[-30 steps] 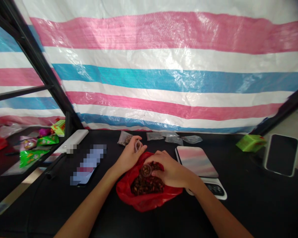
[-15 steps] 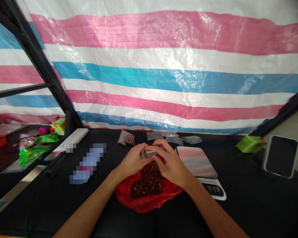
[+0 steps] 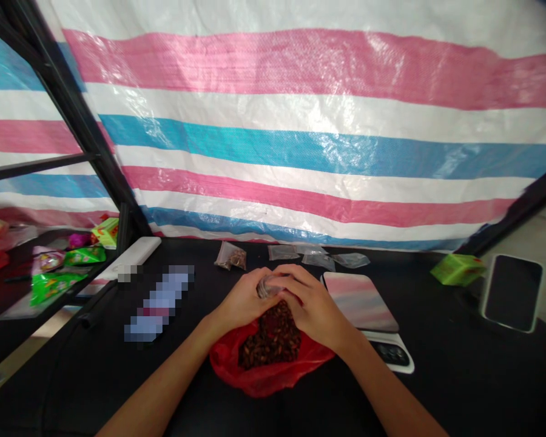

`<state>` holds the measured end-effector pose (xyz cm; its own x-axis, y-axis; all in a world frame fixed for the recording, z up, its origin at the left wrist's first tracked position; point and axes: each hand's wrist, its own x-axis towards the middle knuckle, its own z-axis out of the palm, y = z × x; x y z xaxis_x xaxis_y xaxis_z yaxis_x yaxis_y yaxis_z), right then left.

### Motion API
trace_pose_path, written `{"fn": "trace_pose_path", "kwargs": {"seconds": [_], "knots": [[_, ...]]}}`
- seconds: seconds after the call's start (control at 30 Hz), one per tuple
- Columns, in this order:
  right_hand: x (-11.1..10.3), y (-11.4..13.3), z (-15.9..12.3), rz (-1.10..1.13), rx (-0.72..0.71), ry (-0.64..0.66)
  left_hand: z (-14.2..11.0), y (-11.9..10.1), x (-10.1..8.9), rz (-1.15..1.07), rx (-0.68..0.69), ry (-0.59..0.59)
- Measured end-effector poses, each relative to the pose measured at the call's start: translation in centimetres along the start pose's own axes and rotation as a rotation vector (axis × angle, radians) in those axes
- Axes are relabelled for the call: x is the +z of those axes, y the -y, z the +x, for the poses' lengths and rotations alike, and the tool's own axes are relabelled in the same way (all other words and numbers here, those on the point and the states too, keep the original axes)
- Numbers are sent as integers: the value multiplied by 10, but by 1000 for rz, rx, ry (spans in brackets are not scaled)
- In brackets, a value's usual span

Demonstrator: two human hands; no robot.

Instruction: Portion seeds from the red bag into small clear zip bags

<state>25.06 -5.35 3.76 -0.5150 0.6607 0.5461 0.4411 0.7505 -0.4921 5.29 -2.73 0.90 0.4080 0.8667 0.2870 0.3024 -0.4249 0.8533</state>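
Note:
An open red plastic bag [image 3: 273,381] full of small dark brown, seed-like pieces [image 3: 273,343] rests on the black table in front of me. Over its far side, my left hand [image 3: 241,301] and my right hand [image 3: 317,311] meet with fingers curled around a small clear plastic bag [image 3: 267,287]. Both hands are closed on it, the left on its left edge and the right across its right side. Fingers cover much of the clear bag, so what it contains is hard to make out.
A kitchen scale [image 3: 361,303] with a shiny platform stands to the right. Behind are a filled clear bag [image 3: 230,256] and several flat clear bags [image 3: 318,261]. Farther right are a green box [image 3: 457,269] and a phone-like device [image 3: 513,292]. A white power strip [image 3: 139,258] lies left.
Both hands stay closed around the small clear bag over the red bag, with slight finger shifts. The whole view has tilted a little.

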Motion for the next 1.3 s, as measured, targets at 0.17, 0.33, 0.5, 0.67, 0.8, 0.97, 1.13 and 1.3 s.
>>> {"fn": "trace_pose_path", "kwargs": {"seconds": [0.17,0.33,0.5,0.67,0.8,0.97,1.13,1.3], "knots": [[-1,5,1,-33,90,35,-1,-2,2,78,-2,4],[1,5,1,33,52,-31,-2,-5,-2,70,-1,-20],[-10,6,2,103,66,-71,8,-4,-26,129,-73,-40],[-16,12,2,63,60,230,-23,-27,-55,320,-271,-139],[-10,16,-2,77,51,362,-102,-54,-29,431,-615,-335],[0,17,-9,149,72,401,-152,-66,42,172,-727,-378],[7,17,-10,207,66,443,-124,-67,66,10,-634,-622],[11,15,-8,249,63,407,-118,-63,67,-229,-586,-709]]}}
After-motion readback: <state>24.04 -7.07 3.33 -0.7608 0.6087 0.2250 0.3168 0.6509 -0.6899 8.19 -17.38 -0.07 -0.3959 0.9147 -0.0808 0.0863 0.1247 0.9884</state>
